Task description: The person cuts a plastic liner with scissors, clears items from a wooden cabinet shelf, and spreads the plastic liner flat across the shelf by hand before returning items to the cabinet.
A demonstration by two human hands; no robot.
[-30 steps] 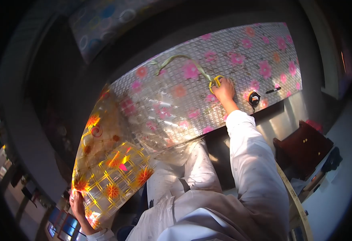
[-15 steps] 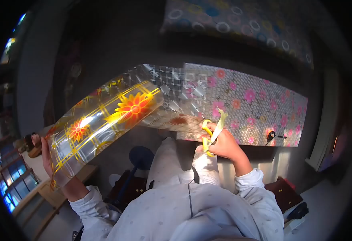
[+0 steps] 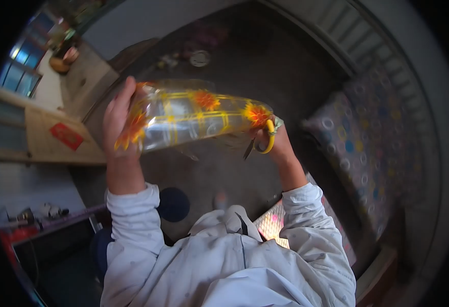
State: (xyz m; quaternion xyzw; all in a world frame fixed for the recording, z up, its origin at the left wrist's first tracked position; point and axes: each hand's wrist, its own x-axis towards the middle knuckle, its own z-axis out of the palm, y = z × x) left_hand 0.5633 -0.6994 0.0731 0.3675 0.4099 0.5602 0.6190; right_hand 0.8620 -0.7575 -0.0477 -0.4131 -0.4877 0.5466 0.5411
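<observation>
Clear plastic sheet (image 3: 183, 120) with yellow lines and orange flowers: held up between both hands, above the dark floor (image 3: 199, 171). Looks thin and slippery, bent into a loose fold or roll; can't tell which. Clamped at one end by the left hand (image 3: 118, 118). At the other end, right hand (image 3: 282, 139), closed on the yellow-handled scissors (image 3: 272, 140), with dark blade (image 3: 248, 149) angled down just beside the sheet. Can't tell whether also pinching the sheet there: partly hidden.

Main risk: scissors and sheet crowded together at one end. Could nick or scratch the sheet with any careless twist. Could drop the scissors too, from a split grip. Pale strip (image 3: 279, 123) at the scissors handle, likely to snag or tangle. Possible crease mid-length from pushing both ends together; possible springing open from easing off at either end.

Further out: round dark stool (image 3: 173, 204) below, flower-covered bench (image 3: 273, 222) low on the right, near the right sleeve (image 3: 311, 217). Well apart, far right: circle-patterned cover (image 3: 352, 143). Could catch a loose edge on the stool by lowering too far.
</observation>
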